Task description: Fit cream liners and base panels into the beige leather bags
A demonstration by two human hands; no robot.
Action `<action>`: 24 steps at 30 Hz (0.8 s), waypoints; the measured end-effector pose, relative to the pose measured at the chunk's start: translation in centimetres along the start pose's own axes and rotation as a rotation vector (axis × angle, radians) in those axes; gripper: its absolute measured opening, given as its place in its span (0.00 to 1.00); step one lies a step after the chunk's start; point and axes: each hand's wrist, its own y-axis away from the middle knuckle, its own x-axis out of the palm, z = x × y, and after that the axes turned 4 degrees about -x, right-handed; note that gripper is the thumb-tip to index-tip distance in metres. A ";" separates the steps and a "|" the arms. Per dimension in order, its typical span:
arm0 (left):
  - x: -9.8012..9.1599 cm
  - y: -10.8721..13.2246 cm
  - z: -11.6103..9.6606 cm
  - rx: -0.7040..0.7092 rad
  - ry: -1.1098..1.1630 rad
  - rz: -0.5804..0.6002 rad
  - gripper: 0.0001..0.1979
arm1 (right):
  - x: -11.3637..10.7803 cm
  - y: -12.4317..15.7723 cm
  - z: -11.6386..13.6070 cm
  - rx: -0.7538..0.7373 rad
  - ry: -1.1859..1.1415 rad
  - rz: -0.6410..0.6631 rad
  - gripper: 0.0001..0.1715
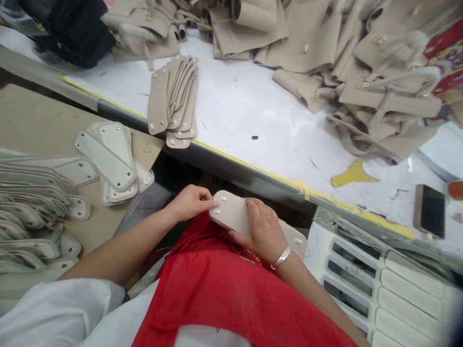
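Note:
Over my lap lies a long beige leather panel (234, 212) with rounded ends and small white tabs near its corners. My right hand (263, 226) is wrapped over its middle, thumb on the near edge. At the panel's left end my left hand (193, 202) pinches with thumb and fingertips beside a white tab; whether it grips the edge or the tab, I cannot tell. Beyond my hands, a fanned stack of similar beige panels (175, 99) sits on the white table's edge. To the left, pale panels with metal studs (112, 156) are piled on a board.
Many pale panels (34, 202) are stacked at far left. Beige bag pieces (311, 36) crowd the back of the white table (231, 101). A yellow piece (354, 174) and a phone (429, 212) lie on the right. A slatted white rack (356, 262) stands beside my right arm.

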 end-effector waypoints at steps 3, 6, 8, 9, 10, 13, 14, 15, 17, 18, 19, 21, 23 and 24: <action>0.1 0.1 0.1 0.017 -0.002 -0.016 0.15 | 0.5 -1.2 1.2 0.012 -0.008 -0.017 0.44; 0.1 0.2 0.2 0.022 0.000 -0.019 0.15 | 0.9 -1.8 1.7 0.054 -0.017 -0.026 0.40; 0.2 0.3 0.3 0.022 0.008 -0.023 0.15 | 1.0 -1.8 1.8 0.071 -0.022 -0.028 0.39; 0.3 0.3 0.4 0.023 0.012 -0.027 0.15 | 0.9 -1.8 1.9 0.074 -0.024 -0.030 0.39; 0.3 0.3 0.4 0.023 0.017 -0.032 0.15 | 0.9 -1.7 1.9 0.075 -0.026 -0.034 0.39; 0.4 0.2 0.6 0.016 0.034 -0.021 0.16 | 0.6 -1.8 2.0 0.073 -0.020 -0.032 0.40; 0.4 0.2 0.6 0.015 0.038 -0.016 0.16 | 0.5 -1.9 2.1 0.078 -0.012 -0.029 0.42; 0.4 0.1 0.6 0.015 0.040 -0.010 0.17 | 0.5 -2.0 2.1 0.083 -0.002 -0.025 0.43; 0.3 0.0 0.5 0.019 0.035 0.003 0.17 | 0.4 -2.2 2.2 0.091 0.012 -0.020 0.43; 0.3 0.0 0.5 0.018 0.030 0.008 0.18 | 0.3 -2.3 2.2 0.093 0.012 -0.018 0.42; 0.3 0.0 0.4 0.015 0.025 0.014 0.18 | 0.3 -2.3 2.2 0.093 0.008 -0.016 0.41; 0.2 0.0 0.3 0.007 0.025 0.021 0.18 | 0.3 -2.5 2.2 0.091 -0.007 -0.012 0.40; 0.2 0.0 0.3 0.003 0.036 0.015 0.17 | 0.3 -2.6 2.3 0.092 -0.018 -0.011 0.40; 0.2 0.0 0.3 0.002 0.043 0.013 0.17 | 0.4 -2.7 2.3 0.092 -0.021 -0.013 0.40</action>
